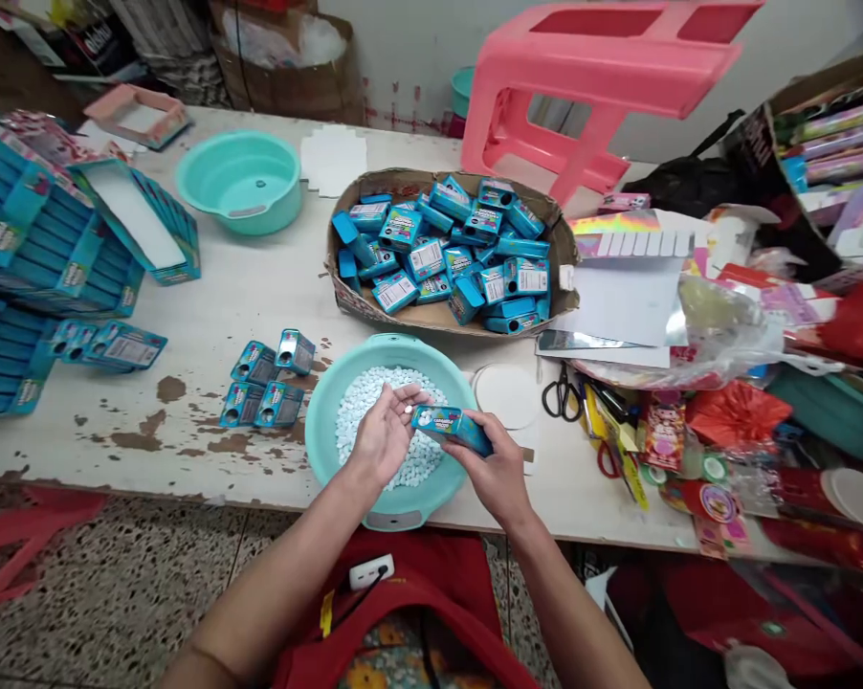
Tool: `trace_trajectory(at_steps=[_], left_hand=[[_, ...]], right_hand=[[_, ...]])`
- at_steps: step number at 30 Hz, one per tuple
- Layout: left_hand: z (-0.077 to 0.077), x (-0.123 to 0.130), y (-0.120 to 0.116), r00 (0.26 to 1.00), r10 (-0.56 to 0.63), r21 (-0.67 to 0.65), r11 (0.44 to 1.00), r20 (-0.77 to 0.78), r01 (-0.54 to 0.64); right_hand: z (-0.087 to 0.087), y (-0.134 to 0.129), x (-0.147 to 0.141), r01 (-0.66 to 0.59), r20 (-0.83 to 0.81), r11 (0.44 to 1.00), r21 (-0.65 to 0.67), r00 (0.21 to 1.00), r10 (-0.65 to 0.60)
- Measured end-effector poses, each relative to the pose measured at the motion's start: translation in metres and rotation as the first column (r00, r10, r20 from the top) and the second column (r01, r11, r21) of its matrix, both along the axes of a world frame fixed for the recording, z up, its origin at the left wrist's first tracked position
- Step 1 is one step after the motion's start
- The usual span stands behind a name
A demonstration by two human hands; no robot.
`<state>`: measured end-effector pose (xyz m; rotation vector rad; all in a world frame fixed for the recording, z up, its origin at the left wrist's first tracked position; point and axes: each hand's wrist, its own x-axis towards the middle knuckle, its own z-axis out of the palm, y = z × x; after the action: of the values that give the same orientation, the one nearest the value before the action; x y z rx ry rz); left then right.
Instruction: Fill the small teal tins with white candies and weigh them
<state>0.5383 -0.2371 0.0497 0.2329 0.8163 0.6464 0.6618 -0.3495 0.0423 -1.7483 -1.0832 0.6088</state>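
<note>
My left hand (387,431) is palm up over a turquoise basin (320,421) of small white candies (364,402). Its fingers are stretched out and slightly cupped, with a small white candy (408,410) at them. Tilted beside those fingertips is a blue candy box (450,427), its round hole end towards the left hand. My right hand (499,469) grips this box by its other end, above the basin's right side. Left of the basin, several similar blue boxes (266,383) stand grouped on the table, their round holes showing.
Behind the basin is a cardboard tray (446,321) of blue boxes. Stacked blue cartons (44,230) and a second turquoise basin (241,182) are on the left. A pink stool (589,67), scissors (562,394), paper sheets (618,297) and packaging crowd the right.
</note>
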Motion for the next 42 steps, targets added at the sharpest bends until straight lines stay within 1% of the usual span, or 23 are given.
trace_trajectory(at_steps=[3,8,10,12,13,14,16,18,19,21,23,25,27,28,30,31,32,33,35,36,38,40,42], left_hand=[[-0.001,-0.009,0.0,1.0,-0.001,0.025,1.0,-0.004,0.001],[-0.014,-0.018,0.0,0.997,0.031,-0.003,1.0,-0.065,-0.031],[-0.017,-0.025,0.001,0.986,0.002,0.094,0.995,-0.169,0.014],[-0.013,-0.034,0.003,0.935,0.023,0.307,0.947,-0.354,0.093],[-0.008,-0.04,0.006,0.901,0.047,0.433,0.887,-0.432,0.162],[-0.002,-0.046,0.009,0.876,0.048,0.549,0.795,-0.481,0.258],[0.014,-0.058,0.015,0.847,-0.074,0.698,0.529,-0.527,0.481],[0.032,-0.07,0.022,0.777,-0.221,0.735,0.251,-0.589,0.629],[0.04,-0.075,0.025,0.737,-0.243,0.727,0.144,-0.631,0.671],[0.053,-0.086,0.029,0.683,-0.164,0.691,0.012,-0.712,0.723],[0.062,-0.099,0.03,0.636,-0.013,0.636,-0.061,-0.771,0.769],[0.07,-0.121,0.033,0.582,0.203,0.588,-0.037,-0.788,0.808],[0.076,-0.154,0.043,0.462,0.478,0.568,0.097,-0.747,0.818],[0.076,-0.175,0.051,0.354,0.611,0.567,0.194,-0.708,0.8],[0.065,-0.221,0.075,0.029,0.788,0.543,0.396,-0.614,0.741],[0.053,-0.243,0.089,-0.13,0.793,0.508,0.497,-0.595,0.704],[0.038,-0.263,0.104,-0.232,0.751,0.457,0.584,-0.619,0.671],[0.019,-0.279,0.119,-0.26,0.68,0.368,0.632,-0.686,0.682],[-0.023,-0.3,0.145,-0.358,0.55,0.253,0.747,-0.755,0.615],[-0.043,-0.305,0.154,-0.341,0.491,0.195,0.754,-0.801,0.627],[-0.077,-0.307,0.165,-0.327,0.449,0.198,0.791,-0.832,0.579],[-0.096,-0.305,0.165,-0.277,0.471,0.258,0.788,-0.837,0.559],[-0.102,-0.301,0.16,-0.217,0.508,0.312,0.758,-0.834,0.573]], right_hand=[[-0.003,0.004,-0.013,-0.004,0.014,1.0,0.013,1.0,0.004],[-0.008,0.01,-0.024,-0.031,-0.023,0.999,-0.031,0.999,0.03],[-0.005,0.01,-0.024,-0.021,-0.042,0.999,-0.037,0.999,0.02],[-0.002,0.01,-0.023,0.01,-0.067,0.999,-0.048,0.998,-0.013],[-0.002,0.01,-0.022,0.024,-0.079,0.998,-0.052,0.996,-0.028],[-0.002,0.01,-0.021,0.03,-0.093,0.998,-0.051,0.995,-0.034],[-0.006,0.011,-0.022,0.005,-0.138,0.999,-0.032,0.99,-0.01],[-0.012,0.015,-0.029,-0.052,-0.227,0.999,0.007,0.972,0.052],[-0.014,0.018,-0.035,-0.08,-0.28,0.996,0.036,0.956,0.087],[-0.016,0.028,-0.051,-0.142,-0.356,0.984,0.105,0.919,0.17],[-0.012,0.043,-0.064,-0.217,-0.357,0.96,0.18,0.895,0.269],[-0.006,0.062,-0.066,-0.283,-0.278,0.932,0.225,0.898,0.34],[0.0,0.086,-0.046,-0.252,-0.114,0.941,0.228,0.952,0.283],[0.001,0.098,-0.029,-0.186,-0.006,0.957,0.223,0.981,0.193],[0.001,0.124,0.019,0.035,0.207,0.968,0.249,0.974,-0.089],[0.0,0.137,0.045,0.133,0.285,0.958,0.255,0.936,-0.206],[-0.003,0.149,0.071,0.214,0.359,0.948,0.235,0.887,-0.289],[-0.006,0.162,0.093,0.247,0.446,0.954,0.169,0.844,-0.297],[-0.014,0.185,0.126,0.211,0.634,0.976,-0.053,0.763,-0.131],[-0.02,0.197,0.135,0.183,0.697,0.968,-0.17,0.717,-0.013],[-0.031,0.216,0.141,0.133,0.74,0.931,-0.341,0.649,0.178],[-0.042,0.229,0.138,0.104,0.724,0.901,-0.421,0.637,0.265],[-0.051,0.238,0.135,0.106,0.704,0.88,-0.463,0.647,0.293]])
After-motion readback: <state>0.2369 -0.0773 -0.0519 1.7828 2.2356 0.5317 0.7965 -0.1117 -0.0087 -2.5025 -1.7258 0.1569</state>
